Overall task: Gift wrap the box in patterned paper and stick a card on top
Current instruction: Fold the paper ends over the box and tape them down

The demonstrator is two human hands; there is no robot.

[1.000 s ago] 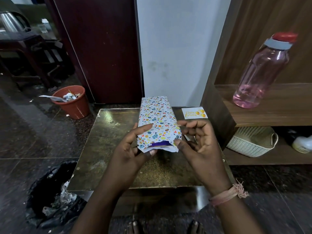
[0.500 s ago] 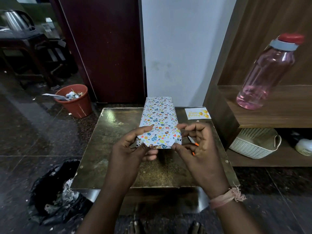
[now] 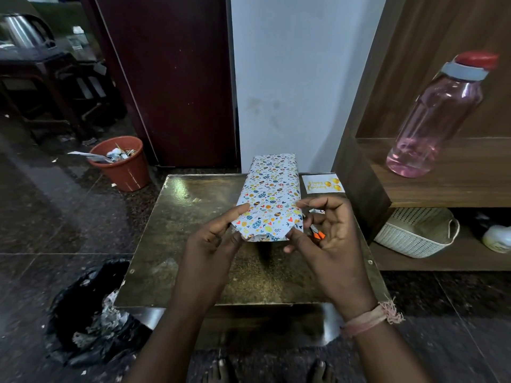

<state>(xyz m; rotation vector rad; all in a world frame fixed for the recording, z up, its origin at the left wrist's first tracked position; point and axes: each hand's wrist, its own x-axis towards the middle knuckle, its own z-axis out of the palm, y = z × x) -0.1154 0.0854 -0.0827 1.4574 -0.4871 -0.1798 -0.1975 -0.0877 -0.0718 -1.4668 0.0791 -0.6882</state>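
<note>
The box point(image 3: 272, 189), wrapped in white paper with coloured egg and heart prints, lies lengthwise on the shiny brass-coloured table point(image 3: 193, 217). My left hand point(image 3: 214, 241) pinches the near left corner of the paper between thumb and fingers. At the near right corner my right hand point(image 3: 323, 236) pinches the paper, thumb under the flap, index finger on top. The near flap is folded down over the box's end. A small white birthday card point(image 3: 323, 184) with gold balloons lies on the table's far right corner.
Orange-handled scissors point(image 3: 317, 234) lie on the table, partly hidden behind my right hand. A wooden shelf unit on the right holds a pink bottle point(image 3: 435, 120) and a white basket point(image 3: 417, 233). An orange bin point(image 3: 123, 164) and a black rubbish bag point(image 3: 91, 313) sit on the floor to the left.
The near flap of paper has been folded down over the box's end, hiding the purple box end seen a second ago. Both hands stay at the near corners.
</note>
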